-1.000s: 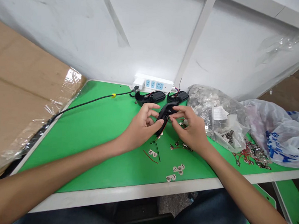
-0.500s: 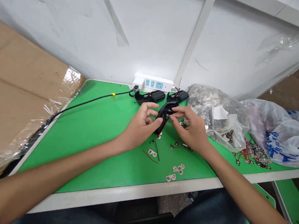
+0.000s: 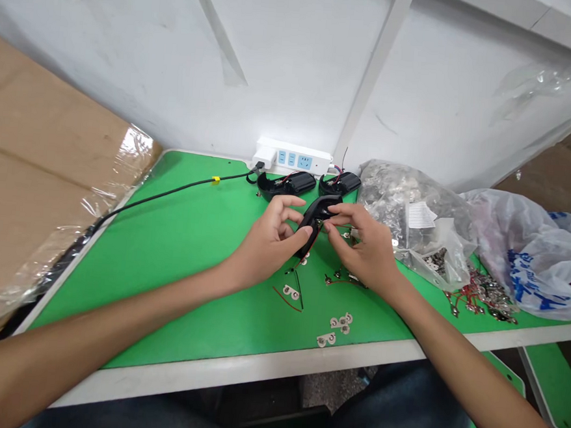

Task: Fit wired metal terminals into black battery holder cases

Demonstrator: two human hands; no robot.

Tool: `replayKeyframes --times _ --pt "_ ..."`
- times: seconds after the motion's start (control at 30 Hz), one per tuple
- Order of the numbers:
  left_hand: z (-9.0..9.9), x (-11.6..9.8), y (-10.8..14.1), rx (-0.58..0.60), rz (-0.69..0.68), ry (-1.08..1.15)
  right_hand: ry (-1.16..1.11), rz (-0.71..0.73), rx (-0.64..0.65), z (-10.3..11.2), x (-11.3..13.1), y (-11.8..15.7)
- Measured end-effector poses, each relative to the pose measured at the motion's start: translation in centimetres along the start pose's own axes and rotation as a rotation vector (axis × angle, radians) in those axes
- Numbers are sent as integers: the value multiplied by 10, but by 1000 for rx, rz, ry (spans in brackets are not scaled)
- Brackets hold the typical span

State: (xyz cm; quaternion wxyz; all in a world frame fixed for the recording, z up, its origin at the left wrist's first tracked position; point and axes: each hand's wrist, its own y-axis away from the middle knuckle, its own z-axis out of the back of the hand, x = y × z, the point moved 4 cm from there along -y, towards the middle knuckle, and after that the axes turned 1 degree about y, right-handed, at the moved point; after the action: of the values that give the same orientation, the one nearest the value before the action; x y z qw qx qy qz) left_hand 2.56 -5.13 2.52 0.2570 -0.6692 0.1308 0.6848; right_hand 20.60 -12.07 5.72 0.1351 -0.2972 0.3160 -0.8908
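Note:
A curved black plastic housing (image 3: 308,234) is tilted above the green tabletop, with red and dark wires hanging from its lower end. My left hand (image 3: 281,233) grips its left side, thumb pressed on the near face. My right hand (image 3: 362,242) has its fingertips closed at the housing's right side, by a small metal part that is too small to make out. Below lie flat double-ring metal battery contacts (image 3: 341,322), a loose red wire (image 3: 287,299) and a black wire (image 3: 300,289).
Two more black housings (image 3: 287,184) lie by a white power strip (image 3: 294,157) at the wall. A black cable (image 3: 169,194) runs left. Clear bags of parts (image 3: 417,217), a white plastic bag (image 3: 537,257) and a pile of wired contacts (image 3: 485,296) are on the right.
Both hands stay in nearly the same place around the black housing. Only a very slight shift of the view and fingers shows.

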Motion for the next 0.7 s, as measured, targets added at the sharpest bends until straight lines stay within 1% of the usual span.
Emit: replayKeyframes --times 0.3,0.7 --pt "0 -4 2 9 -30 -30 68 25 10 -1 -1 1" --pt "-1 -4 3 15 -11 -34 115 48 59 -3 -3 3"
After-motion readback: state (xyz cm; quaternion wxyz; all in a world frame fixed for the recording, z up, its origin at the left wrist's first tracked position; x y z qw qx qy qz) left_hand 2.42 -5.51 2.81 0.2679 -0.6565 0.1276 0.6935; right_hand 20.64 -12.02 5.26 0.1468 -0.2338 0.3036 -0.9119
